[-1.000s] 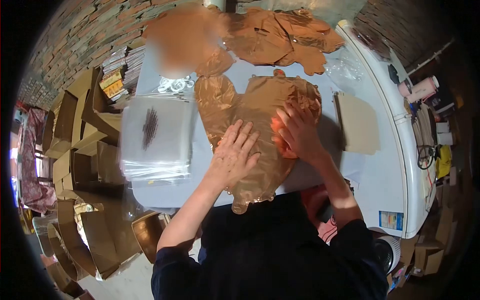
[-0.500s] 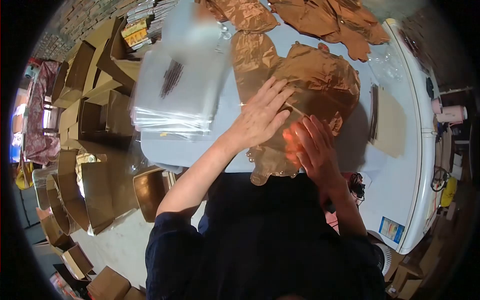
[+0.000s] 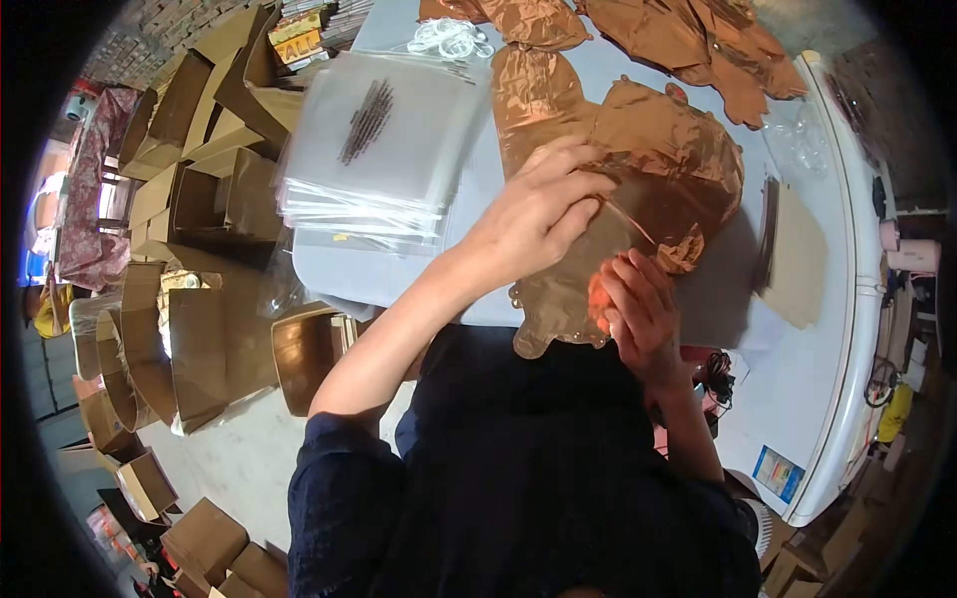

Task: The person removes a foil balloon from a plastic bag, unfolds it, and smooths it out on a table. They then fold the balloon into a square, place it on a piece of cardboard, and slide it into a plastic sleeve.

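On the pale counter, just ahead of the person's dark-clothed torso, a copper foil balloon is lying flat and deflated, its scalloped lower edge hanging over the near rim.

- Left hand: resting on the balloon's middle, fingers curled together and pinching a crease of the foil near its fold line.
- Right hand: gripping the balloon's lower right part, fingers closed on the foil, which is throwing an orange glare there.
- Stack of clear plastic bags: sitting on the counter to the left of the balloon, just beside the left forearm; a dark printed mark is showing on the top bag.
- Further copper balloons: lying heaped at the far end of the counter, beyond the one being handled.
- White rings: lying in a small tangle at the far end, between the bag stack and the heap; their exact kind is too small to tell.
- Brown card sheets: lying flat to the right of the balloon, apart from it.
- Open cardboard boxes: standing in rows on the floor to the left of the counter.
- Small sticker: showing on the counter's near right corner.
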{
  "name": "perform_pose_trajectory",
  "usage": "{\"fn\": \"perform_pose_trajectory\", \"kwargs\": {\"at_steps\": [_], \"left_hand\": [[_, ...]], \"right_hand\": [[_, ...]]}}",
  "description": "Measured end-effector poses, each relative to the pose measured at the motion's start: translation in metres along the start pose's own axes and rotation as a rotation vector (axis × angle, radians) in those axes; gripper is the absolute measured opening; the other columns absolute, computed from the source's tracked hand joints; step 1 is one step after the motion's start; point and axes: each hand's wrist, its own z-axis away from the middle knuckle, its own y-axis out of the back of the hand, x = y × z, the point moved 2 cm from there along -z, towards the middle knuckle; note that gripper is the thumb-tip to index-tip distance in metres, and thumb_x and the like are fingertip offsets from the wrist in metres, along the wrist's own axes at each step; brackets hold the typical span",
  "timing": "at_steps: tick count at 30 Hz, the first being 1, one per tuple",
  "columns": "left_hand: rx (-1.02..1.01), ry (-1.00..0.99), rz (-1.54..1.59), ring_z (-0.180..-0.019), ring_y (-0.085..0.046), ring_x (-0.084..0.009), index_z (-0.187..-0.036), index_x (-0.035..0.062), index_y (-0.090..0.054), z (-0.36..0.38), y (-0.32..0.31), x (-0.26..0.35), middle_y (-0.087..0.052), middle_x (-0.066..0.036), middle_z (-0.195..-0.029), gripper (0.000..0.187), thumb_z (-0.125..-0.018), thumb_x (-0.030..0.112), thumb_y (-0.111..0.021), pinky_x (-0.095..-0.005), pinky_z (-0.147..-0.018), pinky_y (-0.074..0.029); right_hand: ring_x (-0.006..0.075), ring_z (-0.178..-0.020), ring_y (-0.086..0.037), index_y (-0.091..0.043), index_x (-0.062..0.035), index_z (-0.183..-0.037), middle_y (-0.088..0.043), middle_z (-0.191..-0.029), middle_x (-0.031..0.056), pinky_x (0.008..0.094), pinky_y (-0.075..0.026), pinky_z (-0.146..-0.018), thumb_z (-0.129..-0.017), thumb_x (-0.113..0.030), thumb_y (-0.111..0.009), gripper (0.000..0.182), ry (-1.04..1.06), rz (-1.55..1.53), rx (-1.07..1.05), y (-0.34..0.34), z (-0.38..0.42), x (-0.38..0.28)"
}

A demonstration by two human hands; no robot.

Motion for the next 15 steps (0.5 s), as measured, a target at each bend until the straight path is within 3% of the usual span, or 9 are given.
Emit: {"fn": "perform_pose_trajectory", "kwargs": {"at_steps": [4,10,15], "left_hand": [[-0.035,0.14,-0.073,-0.123,-0.061,-0.0363,-0.12,0.0022,-0.073,0.044,0.025,0.005,-0.068,-0.015,-0.13,0.026,-0.094,0.006,-0.07,-0.0446,-0.104,-0.05],[-0.108,0.204,-0.205,-0.126,-0.06,-0.034,-0.116,0.0021,-0.075,0.108,0.03,0.023,-0.069,-0.012,-0.123,0.031,-0.086,0.008,-0.081,-0.0449,-0.105,-0.049],[-0.072,0.238,-0.228,-0.132,-0.057,-0.0327,-0.115,0.0053,-0.075,0.121,0.021,0.026,-0.066,-0.009,-0.129,0.04,-0.079,0.017,-0.088,-0.0471,-0.108,-0.046]], "right_hand": [[0.0378,-0.136,-0.055,-0.068,-0.0019,-0.129,-0.062,-0.138,0.0152,0.0554,-0.044,-0.115,-0.093,-0.005,-0.064,0.036,-0.012,-0.027,0.028,-0.006,0.001,0.002],[0.037,-0.121,-0.066,-0.072,0.0013,-0.117,-0.071,-0.121,0.0144,0.0489,-0.053,-0.105,-0.096,-0.002,-0.064,0.023,-0.042,-0.097,0.185,-0.003,0.0,0.001],[0.0358,-0.115,-0.069,-0.072,0.0035,-0.11,-0.073,-0.115,0.0154,0.0455,-0.056,-0.099,-0.099,-0.002,-0.062,0.015,-0.05,-0.071,0.271,-0.003,0.007,0.004]]}}
